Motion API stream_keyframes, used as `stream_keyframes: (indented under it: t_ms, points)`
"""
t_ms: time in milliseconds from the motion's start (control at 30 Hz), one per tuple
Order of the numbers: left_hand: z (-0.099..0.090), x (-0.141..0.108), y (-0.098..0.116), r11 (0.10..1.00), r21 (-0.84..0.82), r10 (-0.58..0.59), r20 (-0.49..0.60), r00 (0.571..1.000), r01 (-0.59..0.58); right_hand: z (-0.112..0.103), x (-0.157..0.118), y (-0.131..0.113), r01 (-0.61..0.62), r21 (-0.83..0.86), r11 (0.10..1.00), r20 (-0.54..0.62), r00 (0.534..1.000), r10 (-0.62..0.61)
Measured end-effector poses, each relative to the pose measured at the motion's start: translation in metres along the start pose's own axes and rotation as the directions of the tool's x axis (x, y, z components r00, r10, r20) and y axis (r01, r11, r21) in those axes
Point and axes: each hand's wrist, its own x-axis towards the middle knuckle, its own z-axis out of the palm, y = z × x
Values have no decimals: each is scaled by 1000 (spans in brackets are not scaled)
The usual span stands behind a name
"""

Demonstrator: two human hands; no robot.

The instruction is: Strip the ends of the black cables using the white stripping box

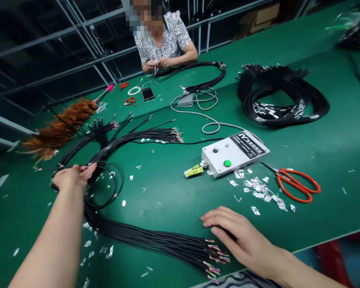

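Observation:
At the left of the head view, my left hand (73,176) is closed on a thin black cable (120,176). One end of that cable sticks out to the left, and the rest loops down to the right of the hand. Beneath it lies a curved bundle of black cables (144,236), whose stripped ends with coloured wires fan out near the table's front edge. My right hand (240,240) is just above those ends, fingers loosely bent and apart, with nothing visible in it. A white control box (228,154) with a green button and a yellow-labelled tip stands beyond it.
Orange-handled scissors (297,184) and foil scraps (262,190) lie right of the box. Coiled black cables (282,100) sit behind. A grey cord (195,114) crosses the green table (162,176). A brown duster (66,124) lies far left. Opposite, a person (165,44) handles cables.

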Motion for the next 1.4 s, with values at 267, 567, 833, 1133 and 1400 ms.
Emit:
stream_keyframes:
  t_ms: [267,567,833,1133,1400]
  points:
    - [18,-87,16,997,72,5,383,924,-35,-1,0,2,-44,46,998,-20,999,45]
    - [11,-182,42,960,42,4,987,162,-276,-4,3,6,-98,71,993,-47,994,101]
    - [7,-182,38,954,22,22,989,143,-299,-6,6,7,-190,134,973,-53,979,198]
    - [11,-180,41,980,-7,55,969,240,-198,-8,7,8,-238,148,960,-43,968,247]
    - [31,-194,70,977,-155,205,884,421,-149,-1,14,-18,-67,59,996,290,956,47]
